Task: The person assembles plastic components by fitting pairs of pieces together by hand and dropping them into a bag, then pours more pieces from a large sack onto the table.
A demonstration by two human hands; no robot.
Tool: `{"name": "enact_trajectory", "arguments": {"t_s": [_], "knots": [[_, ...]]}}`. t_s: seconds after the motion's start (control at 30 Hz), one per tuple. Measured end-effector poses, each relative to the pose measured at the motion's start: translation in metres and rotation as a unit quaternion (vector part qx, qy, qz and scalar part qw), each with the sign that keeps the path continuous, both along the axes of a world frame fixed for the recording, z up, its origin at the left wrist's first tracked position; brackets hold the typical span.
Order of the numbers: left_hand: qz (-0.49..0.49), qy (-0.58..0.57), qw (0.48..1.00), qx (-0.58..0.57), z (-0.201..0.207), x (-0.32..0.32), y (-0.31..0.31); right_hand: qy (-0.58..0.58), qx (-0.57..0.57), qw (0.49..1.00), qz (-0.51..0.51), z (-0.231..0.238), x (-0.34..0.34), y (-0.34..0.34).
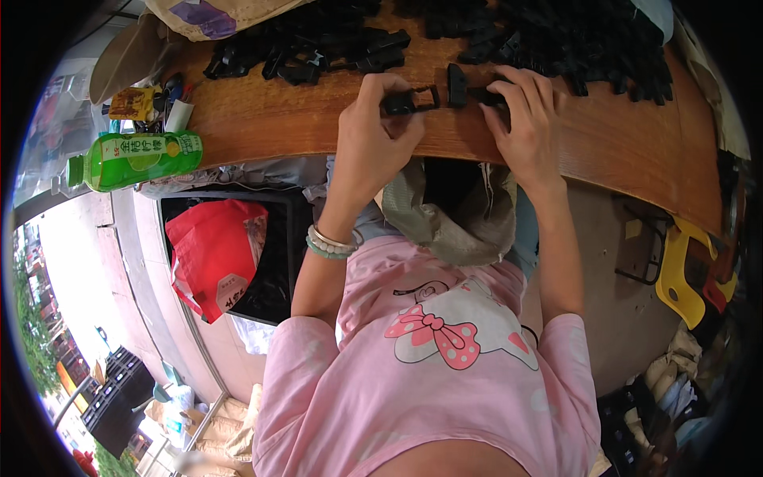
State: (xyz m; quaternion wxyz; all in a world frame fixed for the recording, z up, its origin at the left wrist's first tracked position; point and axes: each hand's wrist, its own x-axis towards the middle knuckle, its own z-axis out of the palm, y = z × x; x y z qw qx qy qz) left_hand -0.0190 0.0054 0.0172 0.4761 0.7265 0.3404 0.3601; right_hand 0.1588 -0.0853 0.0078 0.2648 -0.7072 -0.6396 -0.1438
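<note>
You are in what looks like a small, informal workshop that opens onto the outdoors. Your wooden worktable point(620, 147) carries heaps of small black plastic buckle parts point(592, 44) along its far side, far more than a household would keep. A coarse woven sack point(445, 230) gapes below the table edge at your lap, and a black bin point(299, 246) stands to your left. Beyond it, on the bright outdoor side, you have stacked black crates point(119, 393) and greenery point(38, 338).

Blk clip pcs point(400, 103), brn wood-grain tbl point(604, 147)
</note>
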Motion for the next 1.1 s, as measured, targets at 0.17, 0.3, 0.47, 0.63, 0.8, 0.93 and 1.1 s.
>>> {"name": "enact_trajectory", "arguments": {"t_s": [0.17,0.3,0.47,0.63,0.8,0.93,1.1], "knots": [[-0.09,-0.018,0.977,-0.193,0.005,0.001,-0.012,0.262,0.147,0.95,0.09,0.002,-0.009,-0.004],[-0.135,-0.076,0.934,-0.322,0.003,0.003,-0.017,0.344,0.118,0.92,0.148,0.009,-0.024,-0.008],[-0.16,-0.091,0.929,-0.321,0.007,0.007,-0.017,0.37,0.112,0.913,0.131,0.008,-0.028,-0.017],[-0.156,-0.095,0.931,-0.315,0.009,0.011,-0.021,0.317,0.107,0.934,0.128,0.012,-0.027,-0.023],[-0.17,-0.047,0.979,-0.102,0.016,0.012,-0.03,0.631,0.079,0.769,0.063,0.026,-0.043,-0.029],[-0.122,-0.067,0.983,-0.123,0.015,0.019,-0.042,0.587,0.103,0.802,0.045,0.02,-0.047,-0.032],[-0.059,-0.027,0.995,-0.07,-0.006,0.024,-0.011,0.487,-0.014,0.865,0.124,0.009,-0.025,-0.045]]}}
